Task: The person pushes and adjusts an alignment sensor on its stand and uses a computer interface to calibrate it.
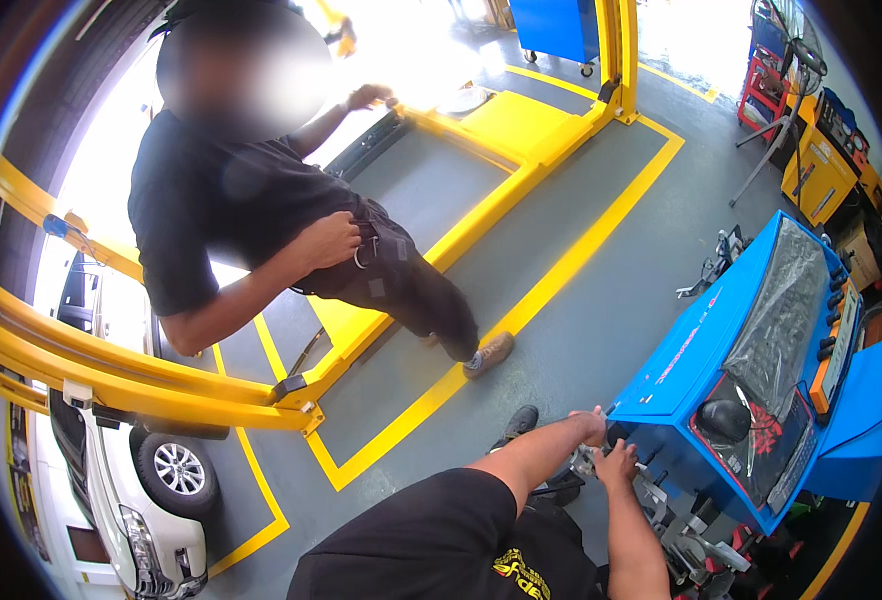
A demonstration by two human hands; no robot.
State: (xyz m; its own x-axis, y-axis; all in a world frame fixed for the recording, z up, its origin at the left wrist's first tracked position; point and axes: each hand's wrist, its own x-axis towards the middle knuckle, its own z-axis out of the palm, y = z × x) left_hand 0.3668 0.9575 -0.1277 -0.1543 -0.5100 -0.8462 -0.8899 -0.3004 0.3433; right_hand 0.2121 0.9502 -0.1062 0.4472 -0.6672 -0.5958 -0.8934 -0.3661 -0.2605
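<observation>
Both my arms reach to the near left corner of a blue wheeled-style cabinet (651,385). My left hand (590,427) is closed at that corner, beside a small black part (616,434) on the cabinet's side. Just below it, my right hand (617,464) has bent fingers around something next to a grey metal fitting (583,461). What either hand grips is too small and partly hidden. Metal clamps (701,555) with black and red parts hang or stand under the cabinet's side. On the cabinet top are a plastic-covered keyboard (793,462) and a black rounded object (724,421).
A person in dark clothes (231,220) stands at the left, by the yellow vehicle lift (551,150). A white vehicle (131,500) is at the lower left. Yellow lines (581,260) cross the grey floor. A fan (806,55) and yellow machine (819,170) stand at the far right.
</observation>
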